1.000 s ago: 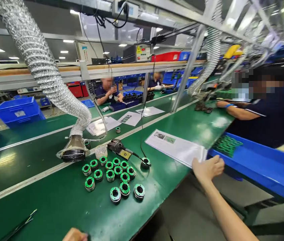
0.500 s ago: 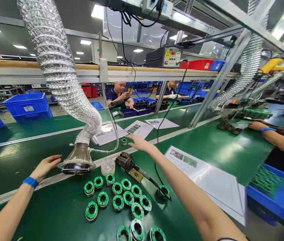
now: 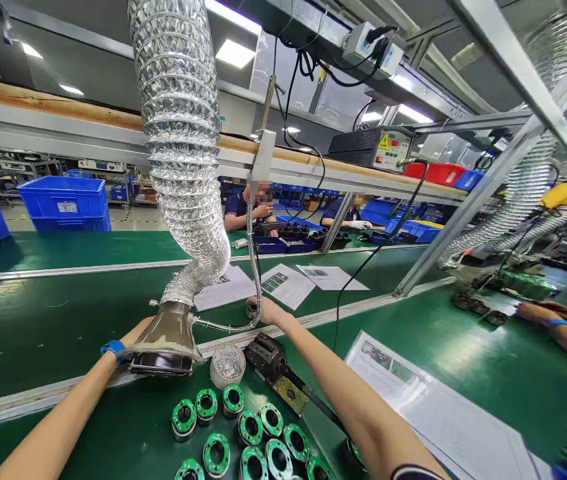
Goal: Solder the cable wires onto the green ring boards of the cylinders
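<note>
My right hand (image 3: 269,312) reaches past the metal hose, fingers closed on a small ring-shaped part (image 3: 251,309) at the far edge of the near bench. My left hand (image 3: 139,331) is behind the fume extraction hood (image 3: 166,340), which hides its fingers. Several ring-shaped parts with green circuit boards (image 3: 216,455) stand on the near green bench, some cut off by the lower edge. Between hood and right forearm are a tub of silvery material (image 3: 228,365) and a soldering iron stand (image 3: 266,357). Under my right forearm runs the iron's dark handle or cable.
A ribbed silver duct (image 3: 183,133) hangs down to the hood. Printed sheets (image 3: 283,285) lie behind my right hand, with a larger sheet (image 3: 428,400) at right. Blue bins (image 3: 66,203) stand far left. Co-workers sit opposite; another person's arm (image 3: 558,325) is at right.
My right hand has closed on the lone ring part. My left hand has moved right and forward, behind the hood. The view has shifted, with the scene appearing lower and further right.
</note>
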`<act>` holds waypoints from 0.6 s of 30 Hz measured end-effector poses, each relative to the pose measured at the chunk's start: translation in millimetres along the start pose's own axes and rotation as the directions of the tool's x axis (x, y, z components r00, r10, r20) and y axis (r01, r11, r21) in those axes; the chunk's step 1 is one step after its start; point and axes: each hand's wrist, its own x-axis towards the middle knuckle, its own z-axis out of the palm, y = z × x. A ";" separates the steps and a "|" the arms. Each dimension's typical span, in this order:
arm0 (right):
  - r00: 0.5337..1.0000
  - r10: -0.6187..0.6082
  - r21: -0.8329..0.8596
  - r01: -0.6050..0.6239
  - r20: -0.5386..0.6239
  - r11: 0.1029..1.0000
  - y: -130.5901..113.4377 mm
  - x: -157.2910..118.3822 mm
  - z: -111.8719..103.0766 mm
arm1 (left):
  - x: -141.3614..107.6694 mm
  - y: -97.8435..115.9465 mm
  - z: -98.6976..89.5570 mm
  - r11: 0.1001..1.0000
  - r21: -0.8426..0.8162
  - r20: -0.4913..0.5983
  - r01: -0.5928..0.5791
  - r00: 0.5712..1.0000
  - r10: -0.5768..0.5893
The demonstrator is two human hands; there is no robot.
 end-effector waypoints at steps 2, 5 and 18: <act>0.999 0.011 -0.009 -0.011 -0.041 1.000 -8.1 -6.1 -10.7 | -2.0 3.4 -6.0 1.000 0.022 0.045 0.014 0.999 -0.015; 0.991 0.043 -0.004 -0.044 -0.127 0.999 -14.2 -28.9 -42.1 | -17.2 14.1 -32.6 0.987 0.115 -0.005 0.108 0.994 -0.109; 0.873 0.049 0.163 0.035 -0.485 0.986 -38.9 -374.9 -128.3 | -263.7 111.5 12.5 0.909 0.411 -0.059 0.076 0.997 -0.056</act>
